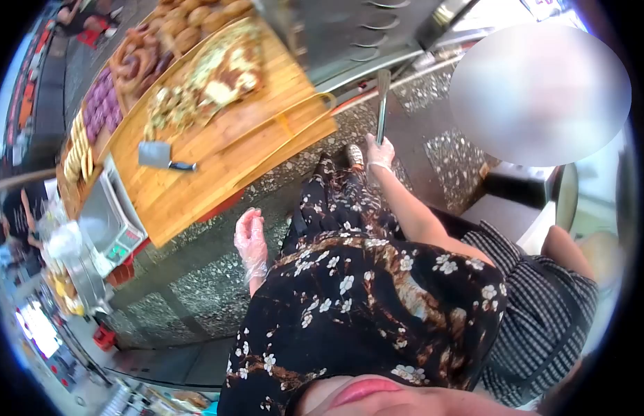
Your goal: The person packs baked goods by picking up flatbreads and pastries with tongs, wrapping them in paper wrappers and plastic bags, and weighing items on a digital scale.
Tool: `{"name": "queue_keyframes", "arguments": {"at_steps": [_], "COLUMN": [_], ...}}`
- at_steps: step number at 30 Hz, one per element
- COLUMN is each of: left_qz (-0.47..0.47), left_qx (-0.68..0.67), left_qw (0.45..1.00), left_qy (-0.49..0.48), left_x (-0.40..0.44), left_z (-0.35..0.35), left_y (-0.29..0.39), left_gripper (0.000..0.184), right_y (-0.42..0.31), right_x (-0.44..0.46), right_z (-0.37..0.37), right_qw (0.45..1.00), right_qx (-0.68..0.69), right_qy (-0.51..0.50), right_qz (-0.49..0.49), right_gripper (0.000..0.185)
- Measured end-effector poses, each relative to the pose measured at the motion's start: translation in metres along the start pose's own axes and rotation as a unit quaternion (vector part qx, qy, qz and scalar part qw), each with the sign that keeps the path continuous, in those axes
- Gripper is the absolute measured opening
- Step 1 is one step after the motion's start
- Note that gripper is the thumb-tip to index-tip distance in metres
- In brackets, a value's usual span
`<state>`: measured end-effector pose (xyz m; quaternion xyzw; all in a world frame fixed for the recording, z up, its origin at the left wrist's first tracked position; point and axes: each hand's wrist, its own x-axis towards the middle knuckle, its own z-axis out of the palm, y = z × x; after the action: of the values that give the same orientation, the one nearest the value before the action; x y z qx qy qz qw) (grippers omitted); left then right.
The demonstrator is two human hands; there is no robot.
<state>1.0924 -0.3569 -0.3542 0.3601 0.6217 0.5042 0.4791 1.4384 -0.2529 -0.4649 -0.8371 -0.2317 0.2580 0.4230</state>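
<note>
My right hand (381, 152), in a clear plastic glove, is closed around the handle end of long metal tongs (383, 104). The tongs point away from me, above the floor and to the right of a wooden board (266, 139). My left hand (250, 241), gloved as well, hangs beside my body, fingers loosely bent and nothing in it. On the board lies a cleaver (155, 154) with a dark handle. Behind it are a large browned flatbread (232, 69) and a pile of cut pieces (173, 107).
A digital scale (114, 222) stands at the board's left end. Purple pieces (103, 107), coiled sausages (135, 59) and round buns (183, 28) line the far edge. A person in a checked garment (544, 319) is close on my right. Plastic bags (65, 239) lie beyond the scale.
</note>
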Motion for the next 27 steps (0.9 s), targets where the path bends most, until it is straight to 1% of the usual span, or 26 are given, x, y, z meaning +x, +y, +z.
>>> {"name": "queue_keyframes", "arguments": {"at_steps": [1,2,3,4,5,6,7,9,10,11,12,13,14,15,16,17,19,20,21,22,23,24,25,26,27], "left_qz": [0.005,0.026,0.046,0.064,0.055,0.053,0.045,0.032,0.019,0.007,0.013,0.021,-0.015,-0.023,-0.022,-0.025,-0.050,-0.061,-0.095,-0.107,-0.118,-0.106,-0.093,-0.086,-0.073], "left_qx": [-0.016,-0.006,0.007,-0.013,-0.070,-0.092,-0.119,-0.149,-0.175,-0.199,-0.233,-0.266,-0.246,-0.221,-0.247,-0.264,-0.320,-0.318,-0.296,-0.304,-0.325,-0.298,-0.272,-0.263,-0.254], "left_qw": [1.000,0.999,0.996,0.993,0.988,0.986,0.983,0.980,0.973,0.968,0.959,0.950,0.953,0.959,0.951,0.944,0.922,0.918,0.926,0.917,0.907,0.916,0.925,0.932,0.942], "left_qy": [0.018,0.046,0.074,0.097,0.124,0.130,0.130,0.129,0.149,0.153,0.160,0.165,0.174,0.177,0.185,0.197,0.212,0.230,0.214,0.236,0.242,0.247,0.246,0.232,0.208], "left_x": [-0.003,-0.005,-0.008,-0.007,-0.009,-0.009,0.018,0.002,-0.013,-0.031,-0.053,-0.080,-0.048,-0.070,-0.090,-0.101,-0.115,-0.109,-0.070,-0.052,-0.034,-0.015,0.008,0.036,0.066], "left_z": [-0.022,-0.054,-0.093,-0.130,-0.166,-0.203,-0.293,-0.377,-0.375,-0.402,-0.428,-0.452,-0.469,-0.497,-0.534,-0.539,-0.596,-0.613,-0.560,-0.549,-0.545,-0.552,-0.556,-0.561,-0.571], "left_y": [-0.007,-0.020,-0.031,-0.035,-0.044,-0.058,-0.081,-0.078,-0.063,-0.059,-0.059,-0.060,-0.027,-0.019,-0.019,-0.009,-0.003,-0.006,0.003,0.005,-0.001,0.000,0.000,0.000,-0.006], "left_gripper": [0.019,0.020,0.022,0.020,0.017,0.017,0.016,0.017,0.017,0.017,0.017,0.017,0.017,0.018,0.018,0.018,0.018,0.018,0.018,0.016,0.015,0.015,0.015,0.015,0.015], "right_y": [-0.003,-0.015,-0.033,-0.052,-0.070,-0.083,-0.101,-0.093,-0.119,-0.138,-0.153,-0.141,-0.166,-0.169,-0.173,-0.197,-0.225,-0.236,-0.246,-0.252,-0.244,-0.221,-0.243,-0.242,-0.235], "right_x": [-0.015,-0.041,-0.082,-0.127,-0.176,-0.224,-0.317,-0.405,-0.431,-0.495,-0.556,-0.594,-0.594,-0.630,-0.674,-0.695,-0.766,-0.786,-0.716,-0.705,-0.692,-0.674,-0.686,-0.681,-0.674], "right_z": [0.020,0.040,0.058,0.077,0.095,0.112,0.173,0.226,0.218,0.215,0.208,0.215,0.258,0.262,0.271,0.265,0.283,0.298,0.301,0.311,0.331,0.365,0.370,0.396,0.431], "right_qw": [0.999,0.997,0.993,0.988,0.979,0.969,0.964,0.938,0.922,0.910,0.900,0.893,0.902,0.902,0.908,0.923,0.932,0.930,0.930,0.915,0.909,0.899,0.891,0.884,0.875], "right_qx": [0.027,0.024,0.023,0.030,0.039,0.028,0.033,0.063,0.030,0.002,0.015,0.021,0.017,0.016,0.007,0.001,-0.016,-0.022,-0.038,0.001,-0.023,-0.043,-0.074,-0.069,-0.032], "right_qy": [0.009,0.000,-0.010,-0.049,-0.091,-0.130,-0.173,-0.265,-0.301,-0.321,-0.374,-0.361,-0.359,-0.357,-0.342,-0.356,-0.348,-0.352,-0.343,-0.390,-0.392,-0.407,-0.407,-0.393,-0.414], "right_qz": [-0.037,-0.075,-0.111,-0.143,-0.177,-0.206,-0.201,-0.216,-0.241,-0.262,-0.222,-0.269,-0.237,-0.242,-0.240,-0.145,-0.105,-0.108,-0.128,-0.108,-0.139,-0.157,-0.187,-0.245,-0.249], "right_gripper": [0.031,0.031,0.031,0.031,0.031,0.027,0.026,0.024,0.022,0.020,0.017,0.016,0.016,0.016,0.016,0.017,0.019,0.019,0.019,0.020,0.022,0.023,0.024,0.025,0.021]}}
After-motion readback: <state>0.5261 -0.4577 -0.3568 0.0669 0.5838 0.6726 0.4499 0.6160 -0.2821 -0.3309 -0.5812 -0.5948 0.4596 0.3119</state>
